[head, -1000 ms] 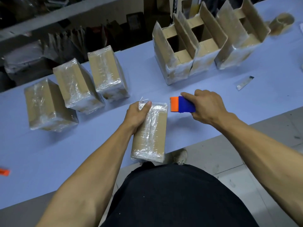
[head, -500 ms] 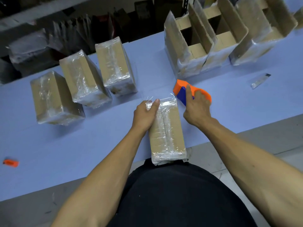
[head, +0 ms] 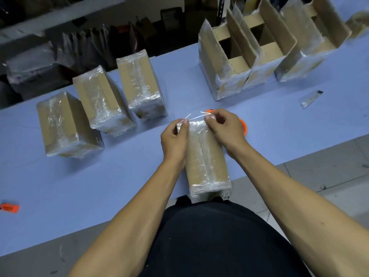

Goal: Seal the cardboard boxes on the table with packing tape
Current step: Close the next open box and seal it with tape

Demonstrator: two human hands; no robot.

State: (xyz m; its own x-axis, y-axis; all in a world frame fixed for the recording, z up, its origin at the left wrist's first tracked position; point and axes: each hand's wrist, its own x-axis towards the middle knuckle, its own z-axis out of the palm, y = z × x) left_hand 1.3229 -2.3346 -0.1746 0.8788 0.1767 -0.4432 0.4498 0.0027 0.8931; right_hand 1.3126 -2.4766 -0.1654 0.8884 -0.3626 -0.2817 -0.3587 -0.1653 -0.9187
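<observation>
A taped cardboard box (head: 205, 156) lies lengthwise at the table's near edge, its near end overhanging toward my body. My left hand (head: 174, 138) grips the box's far left corner, thumb on the shiny tape. My right hand (head: 225, 126) presses the tape end down at the far right corner. The orange tape dispenser (head: 244, 126) rests on the table behind my right hand, mostly hidden. Three sealed boxes (head: 100, 99) stand in a row at the left. Three open boxes (head: 257, 50) with raised flaps stand at the back right.
The blue table (head: 279, 120) carries a small strip of tape (head: 311, 98) at the right and an orange tag (head: 10, 207) at the near left. Dark shelving with bags runs behind the table. Grey floor lies at the right.
My right hand has let go of the tape dispenser, which now lies on the table, and has come onto the box's far end beside my left hand.
</observation>
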